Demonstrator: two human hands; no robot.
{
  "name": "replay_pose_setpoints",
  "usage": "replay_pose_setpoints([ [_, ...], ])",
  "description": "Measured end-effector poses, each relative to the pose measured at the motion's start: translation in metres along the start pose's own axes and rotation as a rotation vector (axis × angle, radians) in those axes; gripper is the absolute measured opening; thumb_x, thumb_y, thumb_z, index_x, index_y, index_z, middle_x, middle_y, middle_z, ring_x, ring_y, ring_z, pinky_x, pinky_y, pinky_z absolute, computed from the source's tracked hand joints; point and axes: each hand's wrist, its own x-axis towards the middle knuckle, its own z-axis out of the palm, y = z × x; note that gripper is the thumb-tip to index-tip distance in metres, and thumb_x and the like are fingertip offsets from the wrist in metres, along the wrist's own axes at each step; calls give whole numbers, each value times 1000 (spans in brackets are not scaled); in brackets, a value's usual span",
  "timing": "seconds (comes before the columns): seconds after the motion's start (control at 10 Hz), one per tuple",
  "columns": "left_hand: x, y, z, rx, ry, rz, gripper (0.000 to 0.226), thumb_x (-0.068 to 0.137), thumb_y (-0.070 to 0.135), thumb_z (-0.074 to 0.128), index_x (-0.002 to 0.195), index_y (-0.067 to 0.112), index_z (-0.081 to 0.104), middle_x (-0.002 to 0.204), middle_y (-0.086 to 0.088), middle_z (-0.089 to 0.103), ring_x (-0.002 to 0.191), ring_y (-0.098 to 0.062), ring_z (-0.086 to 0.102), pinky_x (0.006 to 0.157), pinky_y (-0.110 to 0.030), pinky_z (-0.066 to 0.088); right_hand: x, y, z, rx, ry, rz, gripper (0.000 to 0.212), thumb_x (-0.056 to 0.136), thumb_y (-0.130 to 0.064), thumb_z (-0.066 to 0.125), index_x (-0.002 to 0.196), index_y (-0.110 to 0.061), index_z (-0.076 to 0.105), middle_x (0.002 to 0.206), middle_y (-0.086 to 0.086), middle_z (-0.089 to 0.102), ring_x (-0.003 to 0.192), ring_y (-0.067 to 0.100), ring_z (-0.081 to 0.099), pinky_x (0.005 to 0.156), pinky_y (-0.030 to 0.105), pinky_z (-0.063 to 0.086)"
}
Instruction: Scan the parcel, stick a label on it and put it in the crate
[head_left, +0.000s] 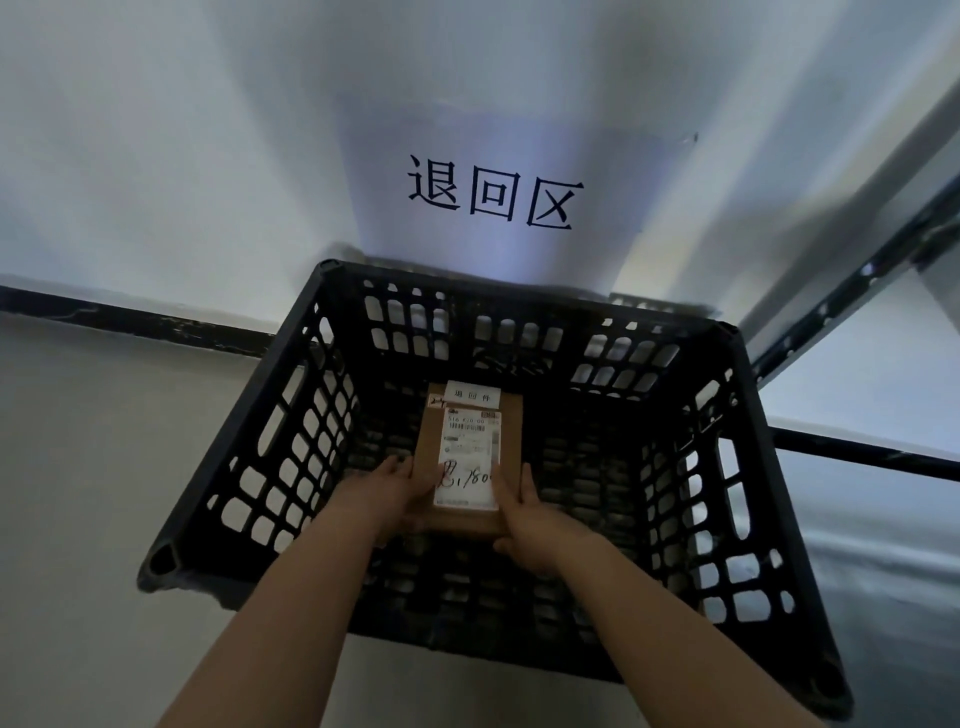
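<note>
Both forearms are stretched fwd and down into the crate (249, 426), bare, roughly parallel, converging toward the box (470, 457). The box is held betw. both hands at its near end: left hand (387, 491) is pressed to the left edge w/ thumb laid on top; right hand (530, 512) is wrapped round the near right corner, fingers curled under, thumb along the side. Each grip is closed on the box. The box is seen inside the crate, low, near the mesh bottom; contact w/ the bottom can't be told. A shipping label (470, 460) w/ handwriting is stuck on top; a small white label (472, 394) sits at the far end. Beyond, a wall sign (493, 192) w/ black characters is seen.
</note>
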Motion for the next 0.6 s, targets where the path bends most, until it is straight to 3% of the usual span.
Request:
replay_pose_setpoints([
  [0.2,4,2,1,79,-35,-26,70,94,35,41,144,39,-7,158,-2,-3,145,-25,0,113,-52,19,2,5,5,-73,-10,21,94,91,-31,53,143,-37,-25,155,10,-25,134,35,37,104,44,41],
  [0.4,-1,3,0,-41,-13,-40,64,96,29,39,146,36,0,158,0,4,144,-24,5,111,-48,27,-4,12,3,-14,19,-5,89,91,-36,51,142,-46,-21,158,-1,-19,136,30,35,102,40,43],
  [0.5,-5,8,-2,-47,48,-22,60,94,26,39,147,32,9,155,-5,15,141,-26,17,110,-46,28,-8,15,3,30,85,-33,86,90,-41,48,139,-49,-22,160,-4,-8,134,28,38,101,43,44],
  [0.6,-13,10,-17,-73,152,-36,55,92,31,40,144,23,22,151,-6,26,138,-24,25,110,-46,28,-18,10,-13,23,161,-17,79,91,-43,45,145,-42,-13,159,-2,13,130,27,44,100,42,45],
])
